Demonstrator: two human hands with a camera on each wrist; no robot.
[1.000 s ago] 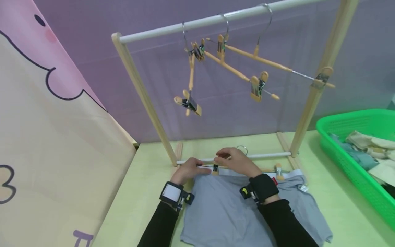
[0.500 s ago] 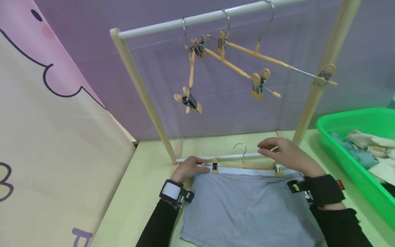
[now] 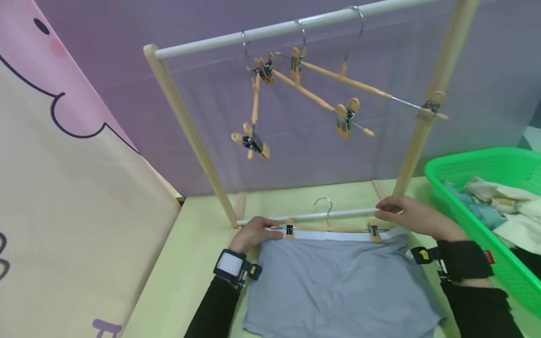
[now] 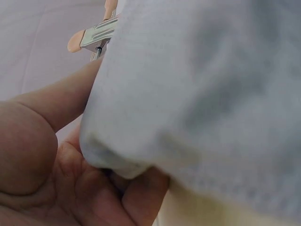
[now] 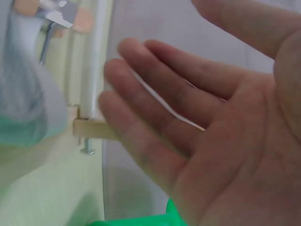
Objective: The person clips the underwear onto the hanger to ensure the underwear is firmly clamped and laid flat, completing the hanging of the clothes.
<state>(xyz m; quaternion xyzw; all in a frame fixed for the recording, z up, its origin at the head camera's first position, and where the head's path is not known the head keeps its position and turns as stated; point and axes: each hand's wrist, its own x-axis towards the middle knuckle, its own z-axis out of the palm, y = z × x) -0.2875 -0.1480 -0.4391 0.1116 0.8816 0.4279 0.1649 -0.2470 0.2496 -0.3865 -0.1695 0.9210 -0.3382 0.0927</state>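
Grey shorts (image 3: 338, 291) with a white waistband lie flat on the table. Along the waistband runs a wooden clip hanger (image 3: 313, 228), its metal hook (image 3: 323, 202) standing toward the back. A left clip (image 3: 289, 230) and a right clip (image 3: 374, 231) sit over the band. My left hand (image 3: 251, 234) pinches the waistband's left corner; in the left wrist view the thumb lies on one side of the grey cloth (image 4: 155, 94) and the fingers on the other. Near the right end of the hanger my right hand (image 3: 416, 218) holds nothing, and its fingers are loosely extended in the right wrist view.
A wooden rack with a white top bar (image 3: 270, 32) stands over the far side, and several clip hangers (image 3: 313, 91) hang from it. Its low white bar (image 3: 351, 213) passes just behind the shorts. To the right is a green basket (image 3: 469, 237) of clothes.
My right hand has left the left clip and moved right to beyond the right clip. My left hand has stayed at the left corner of the waistband.
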